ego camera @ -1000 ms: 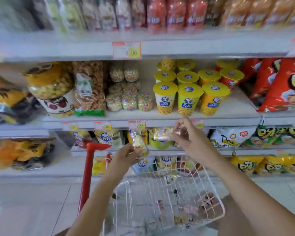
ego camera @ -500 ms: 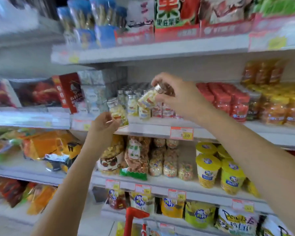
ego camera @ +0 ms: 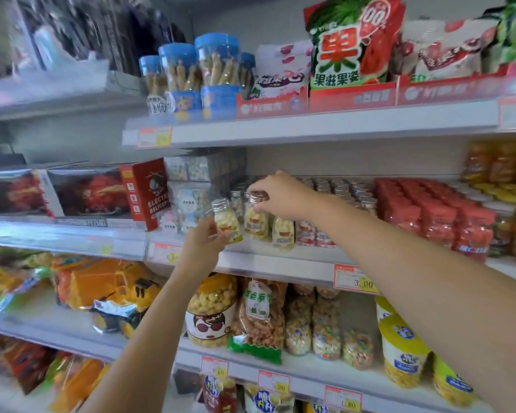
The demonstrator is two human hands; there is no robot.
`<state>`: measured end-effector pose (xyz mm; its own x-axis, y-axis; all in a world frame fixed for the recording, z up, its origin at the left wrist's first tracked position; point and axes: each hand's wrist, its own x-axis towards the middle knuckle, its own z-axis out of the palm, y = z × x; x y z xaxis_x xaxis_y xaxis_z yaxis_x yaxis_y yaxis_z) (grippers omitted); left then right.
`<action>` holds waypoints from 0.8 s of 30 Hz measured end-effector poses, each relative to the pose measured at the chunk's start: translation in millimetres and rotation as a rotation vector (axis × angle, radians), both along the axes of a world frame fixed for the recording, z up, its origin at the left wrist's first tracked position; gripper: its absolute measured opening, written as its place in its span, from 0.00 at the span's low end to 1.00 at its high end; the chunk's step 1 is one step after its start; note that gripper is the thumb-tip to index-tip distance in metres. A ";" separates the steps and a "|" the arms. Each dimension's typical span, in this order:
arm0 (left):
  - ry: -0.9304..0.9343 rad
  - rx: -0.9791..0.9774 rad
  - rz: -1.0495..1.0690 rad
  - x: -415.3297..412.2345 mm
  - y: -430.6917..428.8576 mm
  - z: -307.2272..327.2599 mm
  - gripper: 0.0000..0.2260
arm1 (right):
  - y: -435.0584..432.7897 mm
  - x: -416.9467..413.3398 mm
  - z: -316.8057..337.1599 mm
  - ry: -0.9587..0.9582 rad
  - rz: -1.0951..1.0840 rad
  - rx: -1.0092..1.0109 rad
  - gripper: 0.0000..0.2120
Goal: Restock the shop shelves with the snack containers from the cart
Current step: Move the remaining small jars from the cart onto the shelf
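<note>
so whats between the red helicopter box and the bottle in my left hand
In the head view, stacked clear packs of pastel sweets stand between the red helicopter box and the silver-capped bottle the left hand holds.

I see white shelves [ego camera: 325,129] filling the whole view in stacked tiers, with a pale back panel [ego camera: 340,160] behind them. Red-and-yellow price tags [ego camera: 355,278] sit on the shelf edges. Blue-lidded jars [ego camera: 216,64] stand on the top tier, and orange bags [ego camera: 102,281] lie lower left. The light looks soft and even.
</note>
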<state>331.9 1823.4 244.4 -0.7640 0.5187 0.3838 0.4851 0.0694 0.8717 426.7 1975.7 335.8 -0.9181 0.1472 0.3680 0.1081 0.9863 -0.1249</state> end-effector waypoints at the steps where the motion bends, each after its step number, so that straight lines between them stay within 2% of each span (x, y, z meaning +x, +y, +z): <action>1: -0.010 0.010 -0.002 0.4 1.0 -1.6 0.04 | 1.8 -1.5 -2.9 -0.018 -0.002 -0.001 0.18; 4: -0.055 0.032 -0.012 -1.0 4.7 -5.0 0.01 | 6.1 -3.6 -7.0 -0.038 0.017 -0.008 0.18; 10: -0.015 -0.028 -0.009 -5.7 4.5 -0.8 0.09 | 10.8 -8.7 1.2 -0.125 0.024 0.044 0.18; 12: 0.013 -0.042 -0.026 -4.3 5.5 0.8 0.08 | 12.0 -7.8 -1.9 -0.138 0.034 0.029 0.21; 15: -0.009 -0.017 -0.057 -0.5 7.4 1.5 0.03 | 17.8 -6.2 -10.0 -0.093 0.056 -0.040 0.23; 20: -0.055 0.018 -0.075 1.2 9.7 -1.8 0.05 | 24.0 -1.6 -15.1 0.016 0.043 -0.069 0.25; 22: -0.079 0.057 -0.099 3.1 10.3 -0.7 0.10 | 20.1 3.2 -10.4 0.120 0.072 -0.173 0.26; 24: -0.095 0.114 -0.150 6.7 10.9 4.9 0.11 | 14.3 10.6 -3.1 0.155 0.158 -0.383 0.25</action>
<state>338.6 1834.3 249.3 -0.7170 0.5869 0.3762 0.3978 -0.0987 0.9122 437.3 1990.0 332.8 -0.8788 0.1615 0.4491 -0.0895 0.8685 -0.4875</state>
